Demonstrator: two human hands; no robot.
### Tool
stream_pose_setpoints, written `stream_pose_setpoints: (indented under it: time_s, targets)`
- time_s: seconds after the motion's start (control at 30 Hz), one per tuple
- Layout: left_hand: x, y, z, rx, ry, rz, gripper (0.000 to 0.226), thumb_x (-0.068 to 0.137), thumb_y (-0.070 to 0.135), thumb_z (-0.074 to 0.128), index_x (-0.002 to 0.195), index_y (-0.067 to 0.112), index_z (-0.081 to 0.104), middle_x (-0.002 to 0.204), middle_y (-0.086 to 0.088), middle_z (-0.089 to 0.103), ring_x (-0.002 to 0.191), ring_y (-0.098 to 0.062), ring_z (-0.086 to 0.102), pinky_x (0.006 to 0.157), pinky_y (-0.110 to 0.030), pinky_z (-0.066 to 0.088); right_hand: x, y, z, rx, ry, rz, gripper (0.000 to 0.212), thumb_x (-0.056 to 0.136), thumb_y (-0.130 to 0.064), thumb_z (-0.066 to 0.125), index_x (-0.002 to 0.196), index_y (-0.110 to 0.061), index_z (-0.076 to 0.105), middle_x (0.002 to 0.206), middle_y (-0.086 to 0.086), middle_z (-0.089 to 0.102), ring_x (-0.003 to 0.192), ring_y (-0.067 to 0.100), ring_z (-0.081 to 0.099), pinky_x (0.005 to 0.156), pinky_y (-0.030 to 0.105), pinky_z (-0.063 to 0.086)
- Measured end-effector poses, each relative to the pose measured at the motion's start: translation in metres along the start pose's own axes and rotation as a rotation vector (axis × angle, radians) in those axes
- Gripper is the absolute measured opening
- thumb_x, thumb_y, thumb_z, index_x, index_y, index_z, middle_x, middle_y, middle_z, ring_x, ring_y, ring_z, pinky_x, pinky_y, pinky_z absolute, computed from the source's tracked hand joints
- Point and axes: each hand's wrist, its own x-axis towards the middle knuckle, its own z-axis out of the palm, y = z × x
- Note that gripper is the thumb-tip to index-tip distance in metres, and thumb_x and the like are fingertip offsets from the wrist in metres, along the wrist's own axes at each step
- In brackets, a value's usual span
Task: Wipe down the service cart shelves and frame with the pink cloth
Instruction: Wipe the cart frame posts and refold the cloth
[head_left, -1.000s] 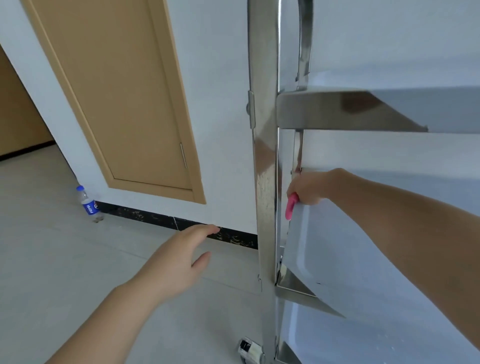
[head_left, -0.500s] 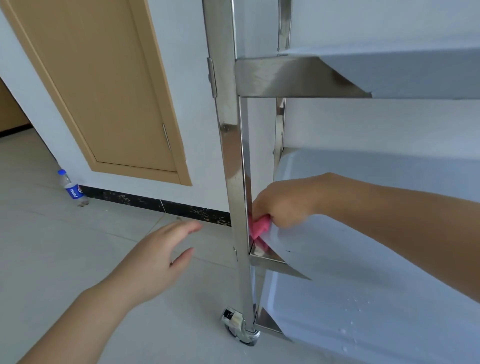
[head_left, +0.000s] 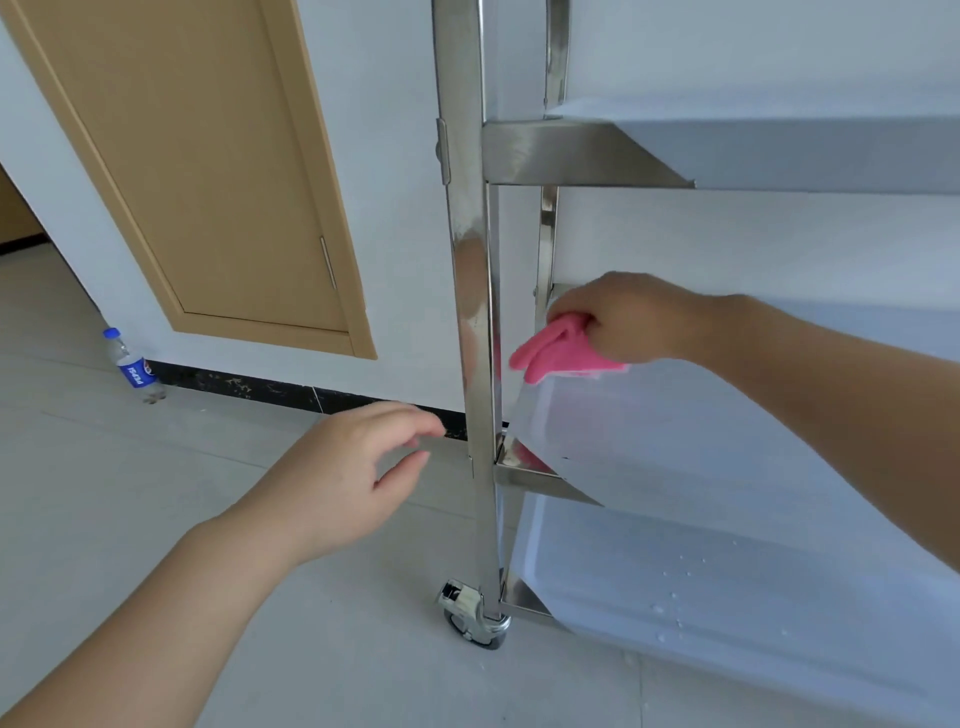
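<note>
Wiping middle shelf (head_left: 701, 441) corner, centre right | right hand (head_left: 623, 317) clenches pink cloth (head_left: 558, 356) beside steel post (head_left: 470, 312) | left hand (head_left: 337, 483) hangs relaxed, grasping nothing, lower centre | risk: unbraced cart rolls on caster (head_left: 475, 616); droplets on bottom shelf (head_left: 727, 597) get missed.

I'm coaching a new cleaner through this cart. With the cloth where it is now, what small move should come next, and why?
Probably slide the pink cloth forward along the middle shelf edge toward the front post. The right hand grips it at the shelf's left end near the rear post, while the left hand hangs free. Droplets on the bottom shelf suggest that comes after.
</note>
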Motion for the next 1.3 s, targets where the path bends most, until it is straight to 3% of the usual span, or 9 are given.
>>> stream_pose_setpoints:
  time_s: [0.2,0.4,0.5,0.57,0.77,0.87,0.97,1.13,1.3]
  targets:
    - [0.016,0.048,0.006,-0.089,-0.002,0.131,0.009,0.081,0.031,0.059,0.082,0.022,0.061,0.075,0.014,0.058,0.073,-0.008,0.055,0.065,-0.032,0.048,-0.085,-0.026,-0.011,0.259,0.049,0.071,0.021,0.077,-0.005,0.045,0.090,-0.020,0.053,0.077,-0.012,0.054,0.070,0.003,0.050,0.054,0.018,0.036]
    - [0.019,0.053,0.028,-0.094,-0.043,0.093,0.055,0.064,0.062,0.064,0.106,0.029,0.058,0.090,0.024,0.054,0.070,-0.010,0.051,0.057,-0.009,0.036,-0.119,-0.061,0.026,0.425,0.052,0.060,0.028,0.077,-0.006,0.048,0.094,-0.028,0.050,0.073,-0.012,0.055,0.064,0.001,0.050,0.055,0.020,0.038]
    - [0.018,0.055,0.041,-0.144,-0.043,0.120,0.028,0.070,0.048,0.066,0.084,0.026,0.057,0.073,0.017,0.051,0.064,-0.006,0.048,0.054,-0.013,0.034,-0.119,-0.070,0.040,0.445,0.123,0.018,0.028,0.077,-0.005,0.049,0.096,-0.025,0.048,0.071,-0.010,0.056,0.059,0.001,0.050,0.051,0.012,0.035]
    - [0.015,0.051,0.048,-0.151,0.006,0.090,0.029,0.078,0.032,0.067,0.064,0.017,0.046,0.058,0.010,0.044,0.055,-0.009,0.043,0.049,-0.019,0.033,-0.119,-0.073,0.049,0.432,0.224,-0.023,0.026,0.079,-0.003,0.051,0.100,-0.018,0.046,0.071,-0.012,0.051,0.055,0.003,0.049,0.050,0.012,0.034]
    - [0.000,0.035,0.067,-0.260,-0.043,-0.147,0.015,0.084,0.025,0.065,0.082,0.010,0.064,0.062,-0.005,0.064,0.058,-0.025,0.059,0.057,-0.043,0.049,-0.124,-0.068,0.083,-0.251,0.397,-0.393,0.030,0.075,0.002,0.049,0.099,-0.010,0.063,0.106,0.019,0.061,0.059,0.028,0.052,0.046,0.034,0.046]
    - [-0.002,0.027,0.070,-0.202,-0.029,-0.190,0.001,0.083,0.019,0.065,0.083,0.020,0.065,0.066,0.008,0.067,0.056,-0.009,0.060,0.059,-0.033,0.051,-0.113,-0.067,0.104,-0.409,0.397,-0.385,0.035,0.076,-0.006,0.058,0.109,-0.012,0.065,0.107,0.013,0.063,0.062,0.023,0.049,0.048,0.034,0.044]
    - [-0.005,0.018,0.063,-0.089,0.052,-0.188,0.014,0.081,0.011,0.064,0.085,0.024,0.065,0.062,0.021,0.060,0.052,-0.008,0.056,0.055,-0.029,0.049,-0.101,-0.063,0.115,-0.522,0.432,-0.380,0.037,0.078,-0.009,0.056,0.114,-0.014,0.062,0.106,0.010,0.062,0.063,0.022,0.049,0.050,0.033,0.043]
    - [-0.015,0.022,0.061,-0.040,-0.016,-0.073,0.013,0.082,0.015,0.063,0.080,0.027,0.060,0.057,0.010,0.058,0.047,-0.006,0.047,0.046,-0.027,0.042,-0.099,-0.063,0.128,-0.652,0.462,-0.347,0.051,0.081,-0.016,0.045,0.131,-0.024,0.050,0.114,0.010,0.038,0.068,0.020,0.045,0.057,0.031,0.037]
    - [-0.015,0.031,0.064,0.014,-0.042,-0.022,0.013,0.080,0.015,0.066,0.077,0.027,0.061,0.045,0.014,0.045,0.046,0.001,0.044,0.046,-0.018,0.030,-0.121,-0.043,0.128,-0.721,0.445,-0.291,0.057,0.082,-0.019,0.040,0.139,-0.024,0.042,0.115,0.009,0.037,0.074,0.021,0.048,0.062,0.031,0.038]
